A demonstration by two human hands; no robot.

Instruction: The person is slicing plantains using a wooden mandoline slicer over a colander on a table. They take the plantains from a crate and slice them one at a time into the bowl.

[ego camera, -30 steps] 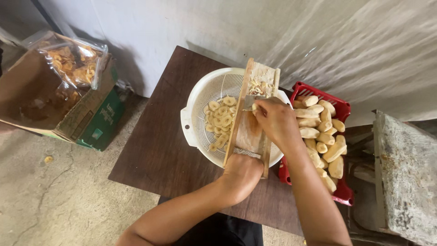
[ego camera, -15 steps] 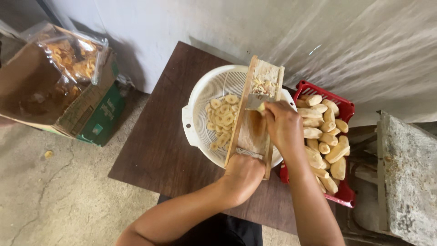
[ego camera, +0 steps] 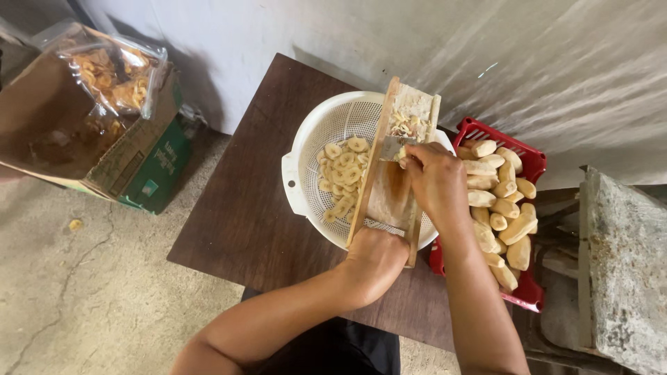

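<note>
Right hand (ego camera: 436, 182) is pinching a peeled plantain stub on the wooden slicer (ego camera: 393, 173); left hand (ego camera: 376, 258) is gripping its base. Slices (ego camera: 345, 177) are thinly lining the colander (ego camera: 314, 149); the red basket (ego camera: 526, 288) at three o'clock is holding many whole.

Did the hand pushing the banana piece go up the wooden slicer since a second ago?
Yes. The right hand slid up the wooden slicer, away from the left hand holding its lower end and closer to the blade.

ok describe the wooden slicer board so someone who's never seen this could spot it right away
On the dark brown table sits a white perforated colander holding pale round slices. The wooden slicer board lies slanted across its rim, the left hand gripping its near end and the right hand pressing a piece at its blade. It is the only long flat wooden plank here, unlike the red basket of peeled pieces beside it.
</note>
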